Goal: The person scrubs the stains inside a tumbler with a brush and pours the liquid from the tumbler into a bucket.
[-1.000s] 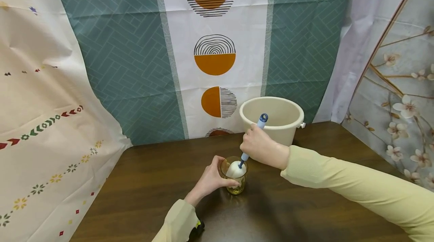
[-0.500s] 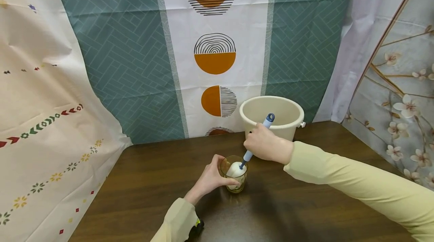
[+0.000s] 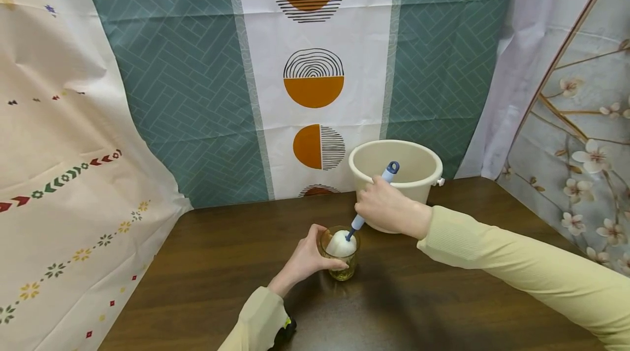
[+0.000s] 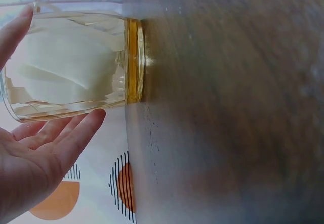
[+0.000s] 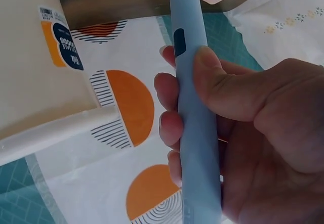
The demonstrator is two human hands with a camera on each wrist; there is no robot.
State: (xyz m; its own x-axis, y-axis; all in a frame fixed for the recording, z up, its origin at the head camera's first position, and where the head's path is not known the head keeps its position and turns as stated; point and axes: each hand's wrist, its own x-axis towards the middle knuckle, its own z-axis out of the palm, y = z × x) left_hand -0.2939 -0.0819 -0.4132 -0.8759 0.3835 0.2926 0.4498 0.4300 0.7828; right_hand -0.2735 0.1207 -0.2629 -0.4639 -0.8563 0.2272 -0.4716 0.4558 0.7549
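Observation:
My left hand (image 3: 306, 257) holds an amber-tinted glass (image 3: 343, 274) upright on the table, thumb on the near side and fingers on the far side. In the left wrist view, the glass (image 4: 132, 62) touches the tabletop with its base. Inside it sits the white sponge head (image 3: 339, 244) of a cup-cleaning brush. My right hand (image 3: 386, 208) grips the brush's light blue handle (image 5: 195, 113), which tilts up to the right and ends in a dark blue hanging loop (image 3: 392, 167). In the right wrist view, the thumb lies along the handle; the sponge head is out of sight there.
A cream bucket (image 3: 420, 191) stands just behind my right hand, with a label (image 5: 66, 47) on its wall. The dark wooden table (image 3: 236, 263) extends around the glass. Patterned cloths (image 3: 182, 94) hang behind and at both sides.
The handle and my right hand have shifted slightly right, and the sponge head has turned inside the glass. My left hand and the glass stay in place.

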